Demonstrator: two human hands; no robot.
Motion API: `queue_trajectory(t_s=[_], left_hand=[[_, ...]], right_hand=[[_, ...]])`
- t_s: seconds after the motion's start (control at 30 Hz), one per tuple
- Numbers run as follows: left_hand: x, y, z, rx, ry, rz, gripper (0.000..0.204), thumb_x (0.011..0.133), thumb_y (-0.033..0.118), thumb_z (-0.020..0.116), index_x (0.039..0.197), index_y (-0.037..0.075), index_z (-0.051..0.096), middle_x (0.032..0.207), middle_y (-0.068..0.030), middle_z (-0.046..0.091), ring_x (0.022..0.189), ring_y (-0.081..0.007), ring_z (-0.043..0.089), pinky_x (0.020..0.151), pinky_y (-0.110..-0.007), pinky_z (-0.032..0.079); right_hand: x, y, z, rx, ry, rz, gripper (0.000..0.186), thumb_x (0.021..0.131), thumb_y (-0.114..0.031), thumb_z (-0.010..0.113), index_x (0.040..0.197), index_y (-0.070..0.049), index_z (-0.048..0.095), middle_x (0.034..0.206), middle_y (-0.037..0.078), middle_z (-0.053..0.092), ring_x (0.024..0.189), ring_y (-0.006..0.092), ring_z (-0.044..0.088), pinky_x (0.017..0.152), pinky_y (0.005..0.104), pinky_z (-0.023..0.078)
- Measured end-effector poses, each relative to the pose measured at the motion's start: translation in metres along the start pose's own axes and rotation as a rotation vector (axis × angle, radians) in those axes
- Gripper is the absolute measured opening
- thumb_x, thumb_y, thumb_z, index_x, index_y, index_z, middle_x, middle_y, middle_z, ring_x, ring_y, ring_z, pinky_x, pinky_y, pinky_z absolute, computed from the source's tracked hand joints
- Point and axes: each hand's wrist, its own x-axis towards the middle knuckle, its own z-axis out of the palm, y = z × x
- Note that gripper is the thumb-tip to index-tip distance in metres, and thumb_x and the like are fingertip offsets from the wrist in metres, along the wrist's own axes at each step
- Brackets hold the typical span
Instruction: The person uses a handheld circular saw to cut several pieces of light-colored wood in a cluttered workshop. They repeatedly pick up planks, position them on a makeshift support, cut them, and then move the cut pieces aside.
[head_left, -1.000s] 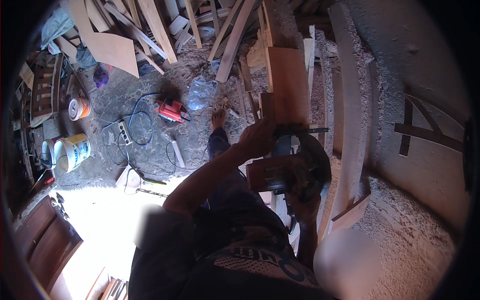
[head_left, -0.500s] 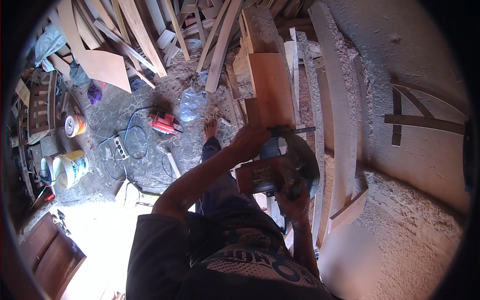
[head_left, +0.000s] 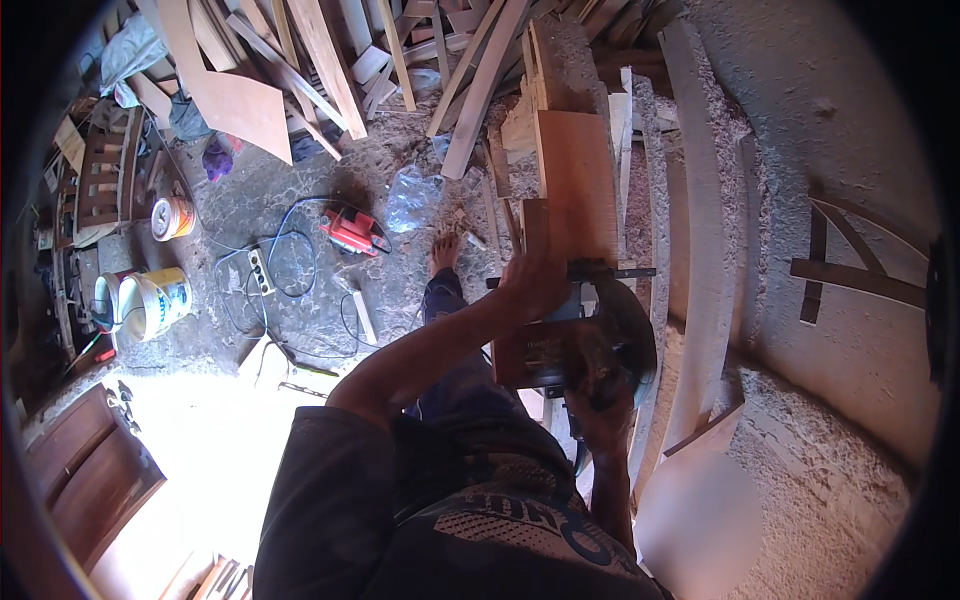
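Note:
A power saw (head_left: pixel 530 355) with a dark round guard sits at the lower end of a reddish wooden board (head_left: pixel 578 180), on a long wooden stack right of my leg. My left hand (head_left: pixel 535 280) is closed at the near end of the board, beside a dark metal bar (head_left: pixel 630 273) on the saw; its fingertips are partly hidden. Below it, my right hand (head_left: pixel 600 410) is wrapped round the saw's handle, with the forearm coming up from the lower edge.
Loose planks (head_left: pixel 320 70) are piled at the top. On the floor lie a red power tool (head_left: pixel 352 232), a power strip (head_left: pixel 260 272), cables and plastic bags. Buckets (head_left: pixel 152 305) stand left, near a dark wooden panel (head_left: pixel 95 470). A wall (head_left: pixel 850 120) bounds the right side.
The whole view swung a little and came back to the right. Both hands remain at the saw and board, with little visible movement relative to them.

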Motion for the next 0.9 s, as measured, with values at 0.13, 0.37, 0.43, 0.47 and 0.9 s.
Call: queue_trajectory(t_s=[0.13,0.37,0.43,0.47,0.9], left_hand=[[0.000,-0.005,0.010,0.115,0.106,0.230,0.024,0.088,0.017,0.061,0.101,-0.003,0.064,0.097,-0.0235,0.070,0.096,-0.0421,0.070,0.082,-0.052,0.058],[0.015,-0.026,0.010,0.470,-0.015,0.633,0.023,0.084,0.013,0.063,0.103,0.000,0.060,0.101,-0.0181,0.062,0.100,-0.0354,0.065,0.085,-0.046,0.056],[0.027,-0.034,0.005,0.550,-0.034,0.853,0.027,0.081,0.014,0.065,0.103,0.000,0.060,0.099,-0.0159,0.061,0.099,-0.0333,0.063,0.085,-0.045,0.055],[0.031,-0.038,0.000,0.592,-0.042,0.957,0.028,0.080,0.015,0.066,0.103,0.001,0.059,0.099,-0.0149,0.061,0.098,-0.0323,0.062,0.085,-0.044,0.054],[0.067,-0.050,-0.076,1.019,0.085,0.814,0.081,0.078,0.029,0.078,0.147,0.002,0.045,0.155,-0.0174,0.042,0.148,-0.0299,0.035,0.122,-0.039,0.028]], right_hand=[[0.000,-0.007,0.003,-0.032,0.039,-0.050,0.045,0.075,-0.009,0.081,0.115,-0.003,0.061,0.091,0.004,0.068,0.081,0.0136,0.065,0.073,0.0317,0.055],[-0.002,-0.022,-0.003,-0.138,-0.035,0.023,0.074,0.075,-0.016,0.079,0.142,-0.008,0.051,0.109,0.015,0.071,0.099,0.0229,0.068,0.086,0.0385,0.054],[-0.002,-0.027,-0.004,-0.161,-0.055,0.003,0.084,0.074,-0.016,0.077,0.152,-0.011,0.045,0.118,0.020,0.071,0.109,0.0304,0.070,0.092,0.0421,0.054],[-0.001,-0.026,-0.004,-0.159,-0.052,-0.024,0.084,0.074,-0.016,0.077,0.152,-0.011,0.045,0.119,0.020,0.071,0.110,0.0306,0.069,0.093,0.0423,0.054],[-0.003,-0.016,0.005,-0.105,0.053,-0.095,0.060,0.077,-0.026,0.084,0.125,-0.004,0.057,0.106,0.021,0.070,0.098,0.0341,0.070,0.083,0.0451,0.054]])
